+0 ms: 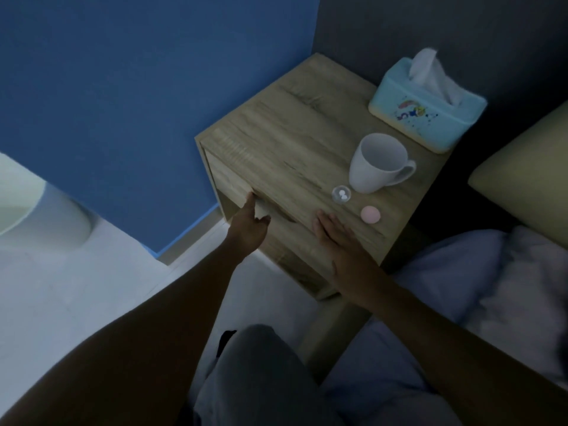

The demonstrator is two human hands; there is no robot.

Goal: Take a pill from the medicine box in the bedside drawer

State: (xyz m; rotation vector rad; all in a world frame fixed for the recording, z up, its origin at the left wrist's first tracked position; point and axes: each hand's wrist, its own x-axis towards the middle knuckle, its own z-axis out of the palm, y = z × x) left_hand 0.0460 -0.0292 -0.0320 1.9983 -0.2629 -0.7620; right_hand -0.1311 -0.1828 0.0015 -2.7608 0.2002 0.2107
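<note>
The left hand (250,224) reaches to the drawer (233,182) front of the nightstand (276,142), fingers spread and touching the lower edge of the front panel; it is open, not yet hooked round anything. The right hand (336,238) lies flat, palm down and empty, on the near corner of the counter top, as if bracing the stand.

The drawer looks closed or nearly so, and nothing of its inside shows. Just ahead of the right hand's fingertips stand a small clear vial (341,194) with two white pills in it, lid off, and a pink cap (370,214) lying beside it. Whether this vial is the medicine box itself I cannot tell. Behind them stands a white mug (379,162), and at the back corner a blue tissue box (427,103).

The risks, as I judge them:
- The left fingers only rest on the panel edge; a pull without a proper hook would slip off.
- A hard tug or shove could jolt the light stand, tip the open vial and scatter the pills.
- The right hand, sliding forward, could knock the vial or cap off the counter.
- The room is dim and the frame blurred, so small pills would be easy to lose.
</note>
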